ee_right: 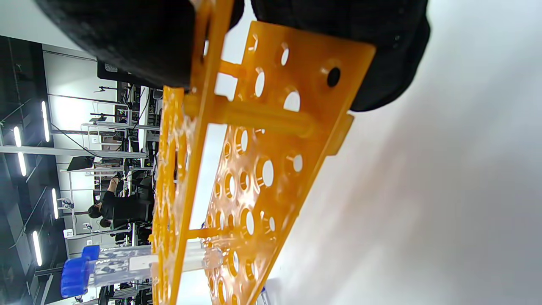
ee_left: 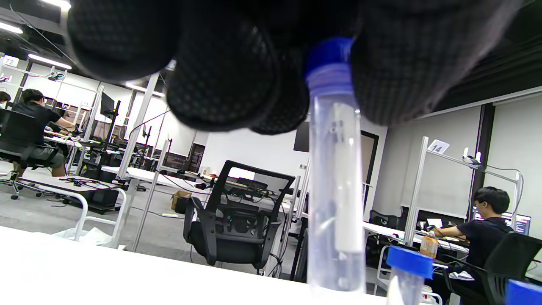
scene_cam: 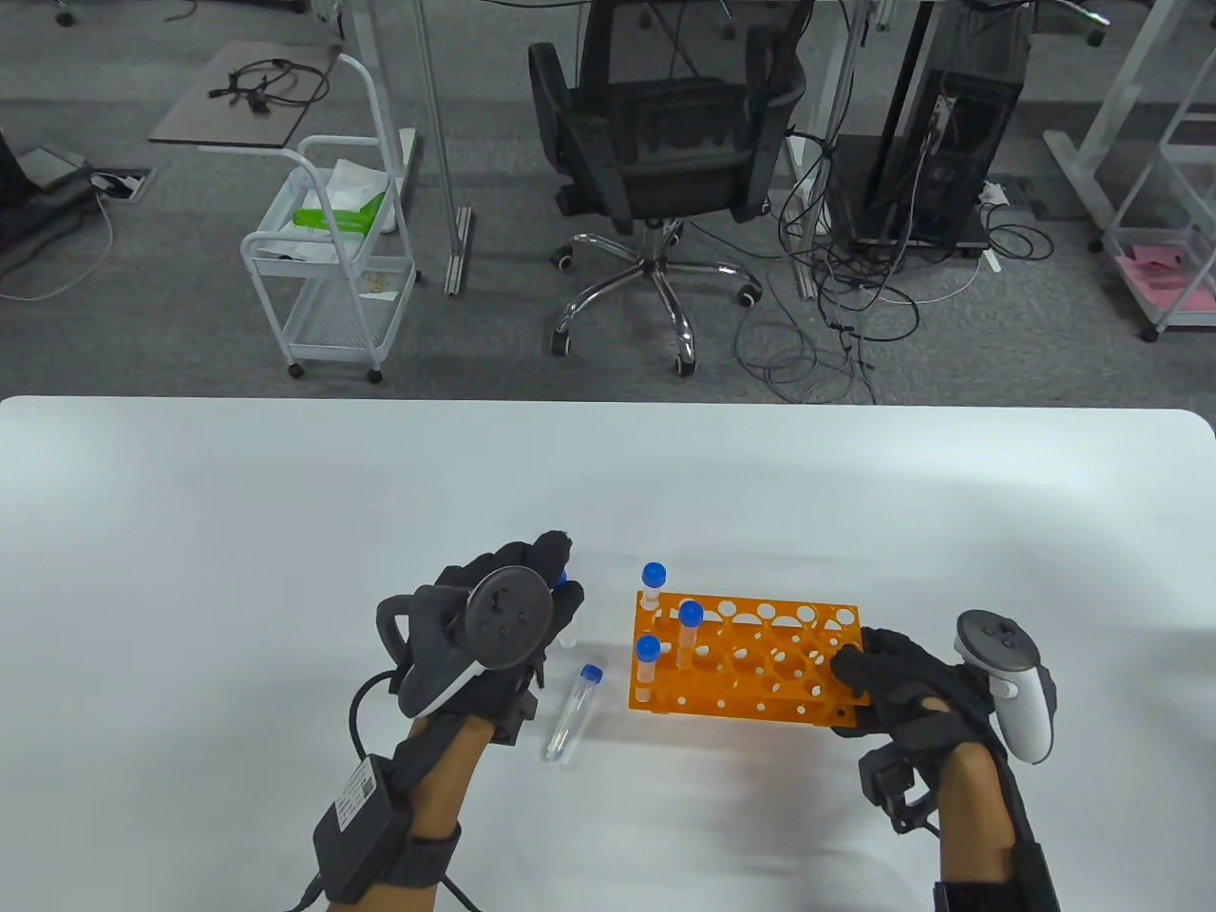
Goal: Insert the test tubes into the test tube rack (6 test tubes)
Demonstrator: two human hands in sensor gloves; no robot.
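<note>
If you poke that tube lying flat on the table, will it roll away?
Probably. The lying tube is round and smooth, so a sideways nudge should roll it across the table. Its wider blue cap may make it curve. It looks clear and empty, so likely light.

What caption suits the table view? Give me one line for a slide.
Left hand holds a blue-capped tube while the right hand steadies the orange rack, three tubes in.

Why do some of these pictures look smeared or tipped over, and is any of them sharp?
Table view: sharp, evenly lit, soft shadows under the rack. Left wrist view: the hand is a dark blur at the top, the held tube slightly soft, the office behind clearer. Right wrist view: turned sideways, the table smeared grey.
</note>
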